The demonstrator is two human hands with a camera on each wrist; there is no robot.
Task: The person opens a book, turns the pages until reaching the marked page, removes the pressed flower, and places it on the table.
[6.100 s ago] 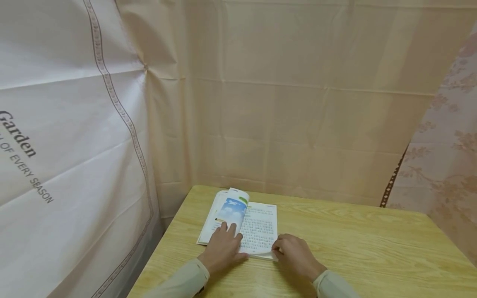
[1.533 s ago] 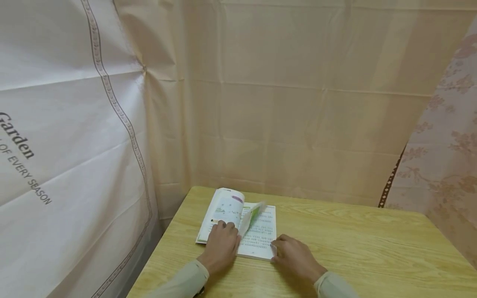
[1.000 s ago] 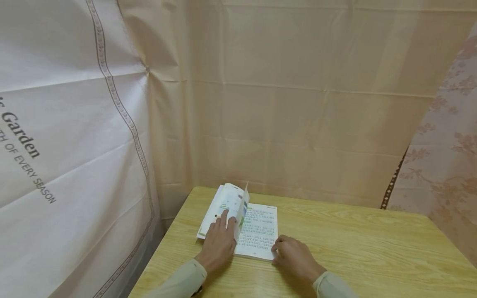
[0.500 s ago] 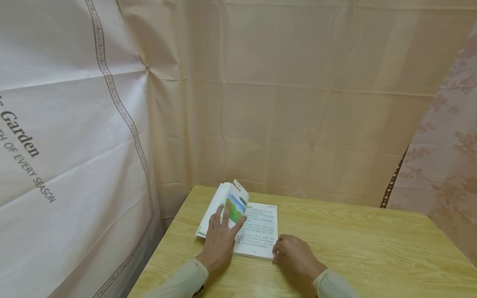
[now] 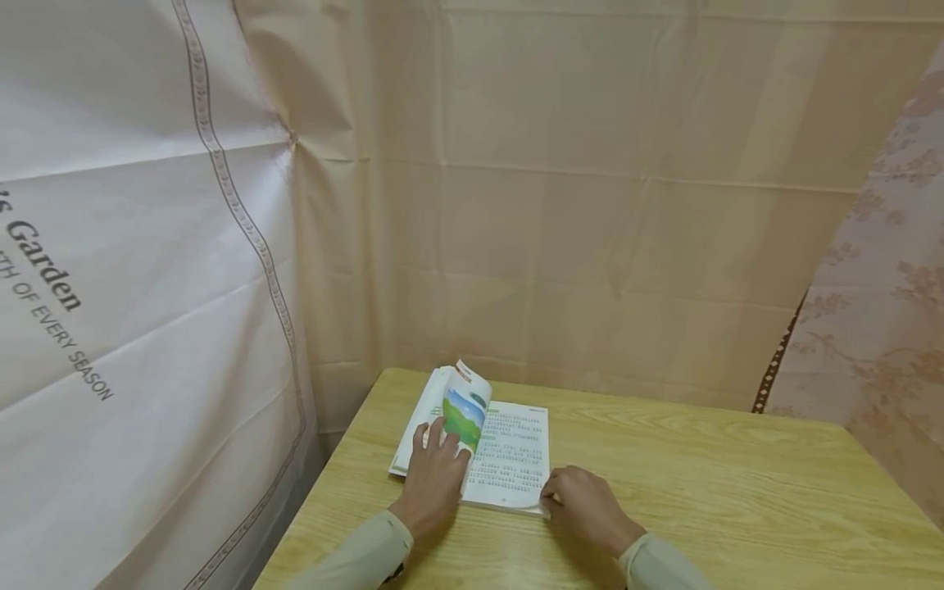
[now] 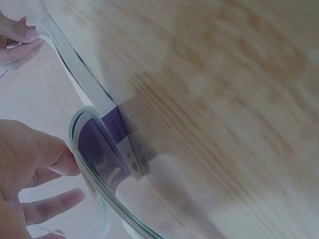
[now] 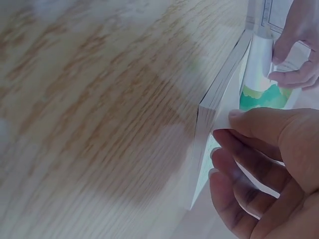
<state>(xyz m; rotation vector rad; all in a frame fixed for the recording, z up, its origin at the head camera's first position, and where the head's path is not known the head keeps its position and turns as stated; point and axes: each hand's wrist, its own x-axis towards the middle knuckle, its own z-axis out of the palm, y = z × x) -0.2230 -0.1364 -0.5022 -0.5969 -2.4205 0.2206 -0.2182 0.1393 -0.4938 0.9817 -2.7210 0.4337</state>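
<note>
A paperback book (image 5: 509, 459) lies spread on the table, its right page full of printed text. On its left side a page with a blue and green picture (image 5: 463, 416) bulges up in a curve. My left hand (image 5: 433, 479) rests on these left pages, fingers loosely extended. At the lower right corner, my right hand (image 5: 586, 504) pinches the edge of a page (image 7: 227, 112) between thumb and forefinger, lifting it slightly from the stack. In the left wrist view, the purple spine (image 6: 114, 124) shows under the curved pages.
The book lies on a yellow wood-grain table (image 5: 701, 492), towards its left edge. A beige cloth (image 5: 553, 205) hangs behind, a white printed one (image 5: 147, 287) at the left and a floral one (image 5: 885, 328) at the right.
A page flipped over to the left, bringing up the blue and green picture. My left thumb has drawn back from its edge. My right hand, staying at the corner, now lifts another page.
</note>
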